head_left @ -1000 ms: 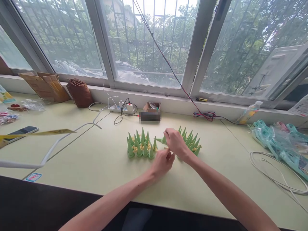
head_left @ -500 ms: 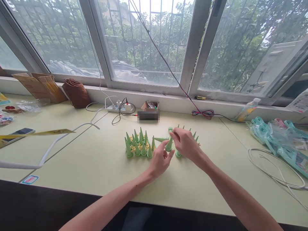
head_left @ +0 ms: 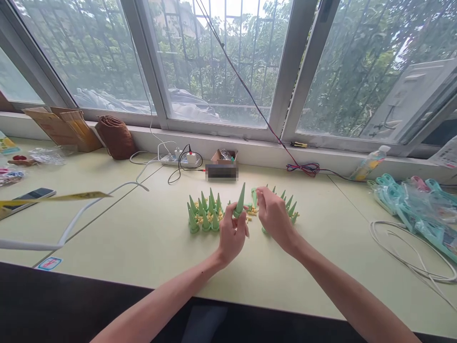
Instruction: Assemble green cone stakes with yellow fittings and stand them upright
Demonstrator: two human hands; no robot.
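Two clusters of small green cones stand on the pale green table [head_left: 150, 238]: a left cluster [head_left: 204, 213] and a right cluster [head_left: 288, 207], with small yellow bits among them. My left hand [head_left: 232, 236] is closed around one green cone [head_left: 240, 200], holding it tip up between the clusters. My right hand [head_left: 273, 214] is pinched on a small green piece [head_left: 253, 196] just right of that cone, in front of the right cluster, which it partly hides.
A small open cardboard box [head_left: 224, 157] and a power strip with cables [head_left: 180, 159] lie by the window sill. A brown pouch [head_left: 115, 137], a phone [head_left: 30, 195], a white cable [head_left: 403, 247] and teal packaged items [head_left: 414, 205] lie at the sides.
My left hand has picked up a green cone and raised it upright. My right hand has shifted slightly and now pinches a small green piece beside it.
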